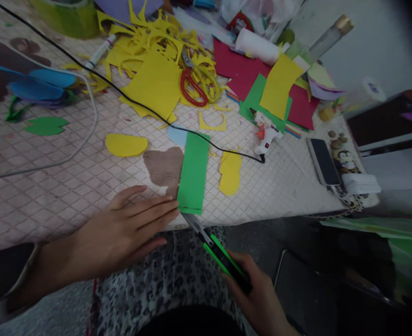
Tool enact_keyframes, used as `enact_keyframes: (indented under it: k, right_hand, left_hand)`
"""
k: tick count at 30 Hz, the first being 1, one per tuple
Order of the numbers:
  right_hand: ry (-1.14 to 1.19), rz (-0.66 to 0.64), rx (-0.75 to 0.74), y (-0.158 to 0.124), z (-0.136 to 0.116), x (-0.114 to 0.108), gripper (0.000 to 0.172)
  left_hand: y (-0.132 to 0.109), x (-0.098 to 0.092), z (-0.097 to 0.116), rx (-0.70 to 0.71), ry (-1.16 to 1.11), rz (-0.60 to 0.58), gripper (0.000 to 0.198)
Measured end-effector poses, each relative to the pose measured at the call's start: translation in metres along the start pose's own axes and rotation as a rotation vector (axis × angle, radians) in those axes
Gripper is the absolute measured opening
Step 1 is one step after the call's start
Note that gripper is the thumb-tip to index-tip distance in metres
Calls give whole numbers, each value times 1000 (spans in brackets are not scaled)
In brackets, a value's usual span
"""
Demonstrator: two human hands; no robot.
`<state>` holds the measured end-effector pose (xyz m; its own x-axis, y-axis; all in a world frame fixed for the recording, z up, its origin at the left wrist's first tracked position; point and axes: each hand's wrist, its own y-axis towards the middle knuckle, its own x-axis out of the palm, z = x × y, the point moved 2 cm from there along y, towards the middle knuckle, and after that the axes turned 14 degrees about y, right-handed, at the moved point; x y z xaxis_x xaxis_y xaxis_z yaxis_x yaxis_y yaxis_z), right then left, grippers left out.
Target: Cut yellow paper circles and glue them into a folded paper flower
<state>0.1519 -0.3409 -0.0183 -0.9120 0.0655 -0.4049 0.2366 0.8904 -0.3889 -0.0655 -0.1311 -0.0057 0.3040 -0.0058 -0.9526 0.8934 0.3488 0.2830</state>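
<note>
A green strip (194,172) lies lengthwise near the table's front edge, with a thin dark line across its lower end. My left hand (136,224) rests flat with fingers stretched, the fingertips at the strip's lower left corner. In my right hand (250,289) is a green and black utility knife (223,256), its blade out and the tip just below that same corner. Yellow cut pieces lie on both sides of the strip, one (126,145) to the left and another (230,172) to the right.
A white glue gun (268,140) with a black cable lies right of centre, the cable crossing the strip's top. Red-handled scissors (193,88) rest on yellow scraps (157,84). A phone (324,162) is at the right, a blue paper shape (38,86) at the left.
</note>
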Motion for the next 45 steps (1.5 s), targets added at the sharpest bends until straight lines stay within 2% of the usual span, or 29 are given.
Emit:
enact_keyframes:
  k: [3,6,11,18,23,27,32,36,45]
  right_hand:
    - [36,35,24,0,-1,1,30]
    - [45,58,30,1,-2,-1,30]
    - [-8,-25,11,4,-3,-6,28]
    - [9,62,47,5,1,-14,27]
    - [-58,-3,-18,9,2,-21,28]
    - [-74,-55,-27,10,4,-20,28]
    - [-81,-27,-28,12,-1,-17,28]
    - [-79,-26,-23,13,-5,-16,28]
    - [-66,-62,32,2,4,-16,30]
  left_hand:
    - [13,-6,-14,84,16,13,33]
    - [20,-6,-29,222,42,-23,37]
    - [14,1,-43,353,1,-90,38]
    - [16,13,-24,313,41,-106,44]
    - [17,16,-12,270,82,-113,48]
    - [17,16,-15,261,78,-116,48]
    - [20,17,-19,303,97,-83,43]
    - [20,18,-20,273,77,-87,42]
    - [20,19,-22,317,99,-91,43]
